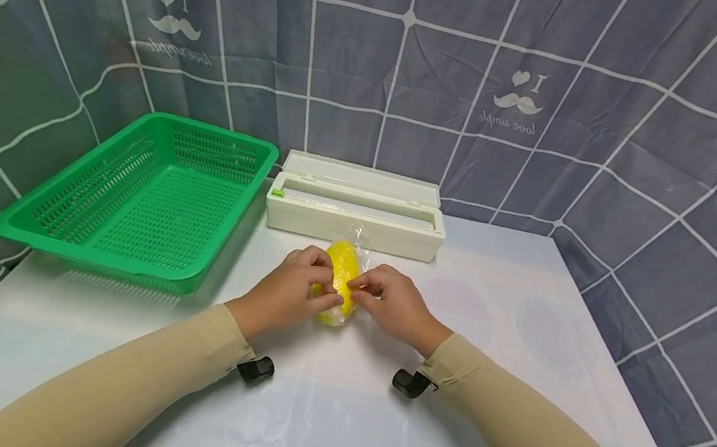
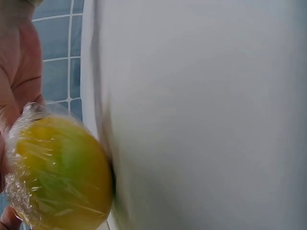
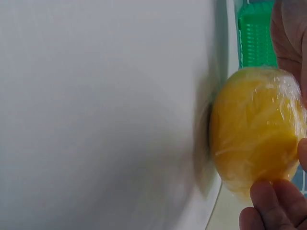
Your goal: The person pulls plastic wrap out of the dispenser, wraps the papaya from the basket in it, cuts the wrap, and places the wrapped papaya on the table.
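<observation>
A yellow, mango-like fruit [image 1: 343,268], tinged green in the left wrist view, lies on the table in clear cling film [image 3: 288,91]. Film gathers loosely at its far end in the head view. My left hand [image 1: 297,284] is at the fruit's left side, thumb and curled fingers pinching the film on top. From the right, my right hand [image 1: 398,303] pinches at the film with thumb and fingertips close to the left thumb. Exactly how much film each hand holds is hidden. The wrapped fruit [image 2: 67,172] rests against the table.
Behind the fruit stands a white cling film dispenser [image 1: 354,229], its lid raised, with a roll inside and a green slider at its left end. A green plastic basket [image 1: 172,215] sits at the left. A grey checked curtain [image 1: 357,46] borders the table.
</observation>
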Tool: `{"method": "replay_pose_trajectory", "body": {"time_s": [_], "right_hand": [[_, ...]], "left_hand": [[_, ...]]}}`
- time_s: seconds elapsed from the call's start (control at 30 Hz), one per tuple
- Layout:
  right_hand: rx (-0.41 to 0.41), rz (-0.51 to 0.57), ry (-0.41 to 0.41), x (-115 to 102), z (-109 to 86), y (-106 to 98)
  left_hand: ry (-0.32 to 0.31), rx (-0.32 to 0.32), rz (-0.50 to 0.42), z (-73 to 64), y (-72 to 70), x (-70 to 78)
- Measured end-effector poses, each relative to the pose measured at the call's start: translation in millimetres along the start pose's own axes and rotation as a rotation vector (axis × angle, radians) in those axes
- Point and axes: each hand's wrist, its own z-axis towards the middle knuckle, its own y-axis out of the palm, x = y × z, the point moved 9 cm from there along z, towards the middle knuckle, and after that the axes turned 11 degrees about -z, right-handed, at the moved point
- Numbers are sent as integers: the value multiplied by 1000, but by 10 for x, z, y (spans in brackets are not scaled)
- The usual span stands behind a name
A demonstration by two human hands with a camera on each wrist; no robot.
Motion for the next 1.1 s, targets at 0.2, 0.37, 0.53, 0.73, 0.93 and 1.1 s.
{"method": "replay_pose_trajectory", "body": {"time_s": [0.2,0.37,0.53,0.73,0.93,1.1], "right_hand": [[-27,-79,-23,-10,41,1],[-32,-157,-47,-24,29,25],[-14,-184,-56,-33,3,14],[-2,-188,-49,-22,-22,-15],[25,-246,-45,-17,-23,-77],[32,-310,-62,-18,-3,-172]], "left_hand": [[-27,-6,-36,15,3,22],[-49,-16,-48,25,-15,5],[-78,-41,-49,39,-27,-22],[-50,-60,-14,38,-20,-9],[3,-89,56,43,11,29],[19,-128,88,59,58,64]]}}
